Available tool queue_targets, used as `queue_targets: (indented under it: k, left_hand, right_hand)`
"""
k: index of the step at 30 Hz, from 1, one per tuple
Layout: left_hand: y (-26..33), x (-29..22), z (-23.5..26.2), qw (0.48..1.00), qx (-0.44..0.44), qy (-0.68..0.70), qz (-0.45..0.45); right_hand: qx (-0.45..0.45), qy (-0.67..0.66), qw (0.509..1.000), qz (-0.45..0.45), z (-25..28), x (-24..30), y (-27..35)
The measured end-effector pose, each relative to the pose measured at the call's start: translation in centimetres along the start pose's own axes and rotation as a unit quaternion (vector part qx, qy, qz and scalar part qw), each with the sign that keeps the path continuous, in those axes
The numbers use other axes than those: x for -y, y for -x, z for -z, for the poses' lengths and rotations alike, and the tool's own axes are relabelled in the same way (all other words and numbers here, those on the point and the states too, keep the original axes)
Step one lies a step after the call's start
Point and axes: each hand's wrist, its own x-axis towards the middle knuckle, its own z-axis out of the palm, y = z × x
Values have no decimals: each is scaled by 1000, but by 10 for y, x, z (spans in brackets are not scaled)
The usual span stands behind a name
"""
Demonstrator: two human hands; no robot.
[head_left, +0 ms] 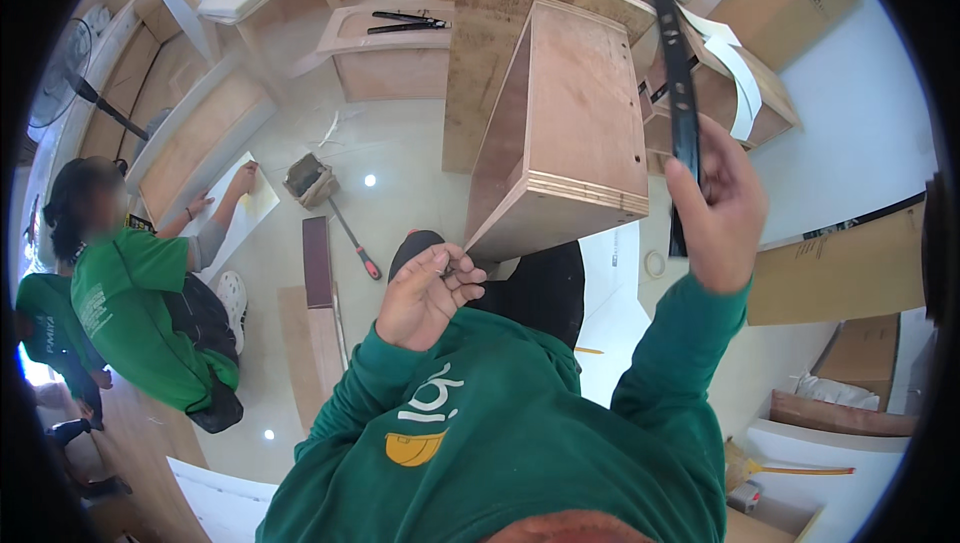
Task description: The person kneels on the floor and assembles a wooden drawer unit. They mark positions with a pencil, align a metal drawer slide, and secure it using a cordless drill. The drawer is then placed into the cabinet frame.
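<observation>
A black metal drawer slide [677,93] with holes along it stands nearly upright in my right hand [725,208], fingers closed round its lower half. My left hand [430,293] is lower, in front of my chest, with its fingertips pinched together; whatever small thing they may hold is too small to name. Between my hands a plywood drawer box [585,93] rests on its side near my legs, with several small dark holes along its right edge. My left fingertips are close to its lower left corner. Part of the slide is hidden behind my right fingers.
A larger plywood panel [480,43] stands behind the box. On the floor lie a red-handled screwdriver [370,268], a maroon strip [317,263] and a tape roll [655,264]. More black slides [400,25] rest on a wooden piece. A person in green [135,293] crouches left.
</observation>
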Motion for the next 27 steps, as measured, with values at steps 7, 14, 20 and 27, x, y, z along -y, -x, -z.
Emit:
queue_targets:
  k: [7, 14, 20, 27]
  left_hand:
    - [-10, -7, -4, 987, 37, 149, -50]
    - [19, 10, 100, 946, -302, 48, -107]
    - [39, 19, 182, 924, -380, -39, -33]
    - [39, 24, 211, 896, -419, -141, 51]
  right_hand:
    - [207, -16, 976, 60, -103, -4, 114]
    - [98, 73, 979, 162, -128, -43, 144]
    - [-154, 122, 967, 161, -140, -68, 101]
    - [-254, 220, 929, 153, -163, -78, 67]
